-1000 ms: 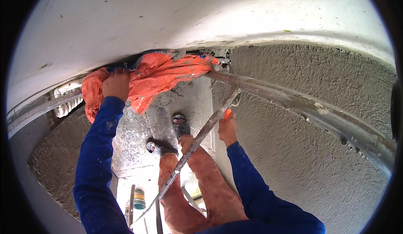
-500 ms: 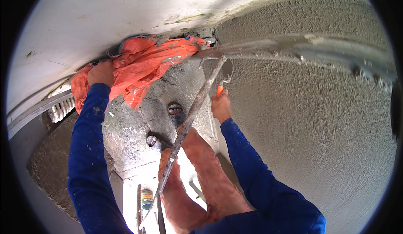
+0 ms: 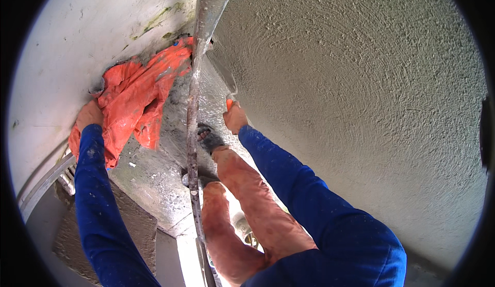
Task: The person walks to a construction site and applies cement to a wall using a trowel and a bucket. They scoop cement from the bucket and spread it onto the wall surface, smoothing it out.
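At the far left, my left hand (image 3: pixel 90 114) is closed on the edge of a crumpled orange plastic sheet (image 3: pixel 136 99), its fingers partly hidden. The sheet is stained with grey mortar and lies along the foot of the white wall. My right hand (image 3: pixel 235 118) grips the orange handle of a trowel (image 3: pixel 223 73). The trowel's thin metal blade points away from me, beside the lower edge of the rough grey plastered wall (image 3: pixel 350 96). Whether the blade touches the plaster I cannot tell.
A mortar-spattered metal pole (image 3: pixel 193 132) crosses the view in front of my legs and widens at the top. The white wall (image 3: pixel 113 24) stands at left. A brown board (image 3: pixel 129 217) lies lower left, near a pale rail (image 3: pixel 44 186). My feet stand on the wet, smeared floor (image 3: pixel 154 184).
The view has turned, so the pole now runs nearly upright instead of slanting. The trowel blade shows longer along the plaster's edge. My left hand stays on the sheet.
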